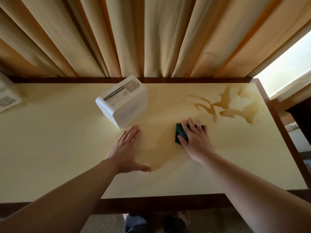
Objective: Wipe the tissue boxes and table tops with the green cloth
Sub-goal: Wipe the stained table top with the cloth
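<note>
Pressing the green cloth (180,133) flat with straight fingers, the right hand (195,138) works the surface (58,148) just short of the brown spill (235,105). Left hand (126,147), open, braces beside the tissue box (122,100), apparently for balance.

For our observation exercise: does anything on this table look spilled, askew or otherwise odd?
Yes. A brown liquid spill streaks the table top towards its far right corner, beyond the green cloth under the right hand. The white tissue box sits turned at an angle to the table's edges.
</note>
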Action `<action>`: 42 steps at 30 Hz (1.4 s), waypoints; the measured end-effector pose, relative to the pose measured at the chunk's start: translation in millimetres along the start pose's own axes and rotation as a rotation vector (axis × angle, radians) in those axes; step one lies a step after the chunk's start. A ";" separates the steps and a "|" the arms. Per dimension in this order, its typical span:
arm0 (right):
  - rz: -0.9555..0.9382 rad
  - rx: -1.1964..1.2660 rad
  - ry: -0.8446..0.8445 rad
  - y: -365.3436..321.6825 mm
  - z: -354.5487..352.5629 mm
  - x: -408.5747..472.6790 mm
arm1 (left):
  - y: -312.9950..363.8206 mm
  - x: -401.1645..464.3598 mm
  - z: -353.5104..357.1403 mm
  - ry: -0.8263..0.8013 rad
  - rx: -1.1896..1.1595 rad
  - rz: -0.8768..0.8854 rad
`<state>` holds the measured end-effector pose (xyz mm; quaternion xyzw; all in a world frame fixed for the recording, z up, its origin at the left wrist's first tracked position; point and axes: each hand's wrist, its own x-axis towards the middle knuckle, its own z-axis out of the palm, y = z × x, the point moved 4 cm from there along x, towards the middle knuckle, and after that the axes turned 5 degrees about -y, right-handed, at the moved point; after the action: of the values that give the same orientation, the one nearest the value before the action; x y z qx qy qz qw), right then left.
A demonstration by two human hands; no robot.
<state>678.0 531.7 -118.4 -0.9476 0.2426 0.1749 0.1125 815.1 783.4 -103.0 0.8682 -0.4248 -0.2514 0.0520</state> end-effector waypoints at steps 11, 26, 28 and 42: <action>-0.223 -0.039 -0.048 -114.6 12.5 8.7 | -6.5 -4.2 0.7 0.013 0.015 0.062; 0.246 0.102 0.009 -21.4 -3.1 12.1 | -12.5 1.2 8.7 0.020 -0.007 0.086; 0.187 0.102 0.009 -44.9 -11.6 39.1 | -16.1 3.3 11.3 0.022 -0.032 0.089; 0.106 0.033 -0.030 -50.8 30.2 -58.7 | -12.4 6.9 9.8 0.104 -0.170 0.093</action>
<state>646.8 608.9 -116.8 -0.9287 0.2937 0.1906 0.1221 822.7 787.2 -118.0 0.8519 -0.4383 -0.2386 0.1588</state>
